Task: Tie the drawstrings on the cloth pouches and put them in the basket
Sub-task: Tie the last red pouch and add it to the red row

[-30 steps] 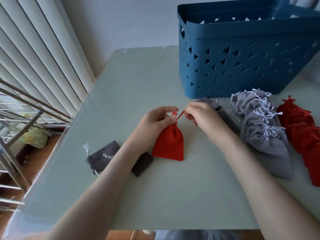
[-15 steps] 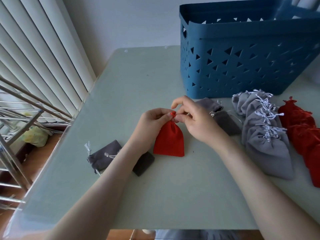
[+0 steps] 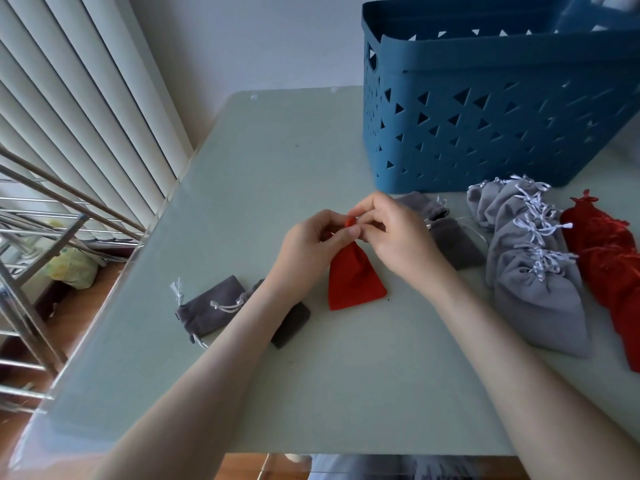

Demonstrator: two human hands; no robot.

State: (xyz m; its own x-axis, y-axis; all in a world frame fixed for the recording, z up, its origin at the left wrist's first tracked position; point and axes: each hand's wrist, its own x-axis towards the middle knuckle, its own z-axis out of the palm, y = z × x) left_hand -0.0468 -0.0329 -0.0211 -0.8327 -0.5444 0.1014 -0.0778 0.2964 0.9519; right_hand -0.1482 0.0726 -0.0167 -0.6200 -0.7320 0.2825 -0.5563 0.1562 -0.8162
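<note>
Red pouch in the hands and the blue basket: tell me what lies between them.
In the head view, two dark grey pouches lie between the red pouch and the blue basket, partly behind the right hand.

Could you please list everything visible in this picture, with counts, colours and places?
Basket: one, blue with triangular cut-outs, far right of table.
Red pouch: one, table centre, neck held by both hands.
Dark grey pouches, left: two, partly under the left forearm.
Dark grey pouches, centre: two, behind the right hand.
Light grey pouches: overlapping row, count unclear, right of centre.
Red pouches: overlapping row at the right edge, count unclear.
Table: one, pale green.
Blinds: white, vertical, left.
Metal rack: silver, lower left.
Left hand: fingers pinching the pouch neck.
Right hand: fingers working the drawstring.
</note>
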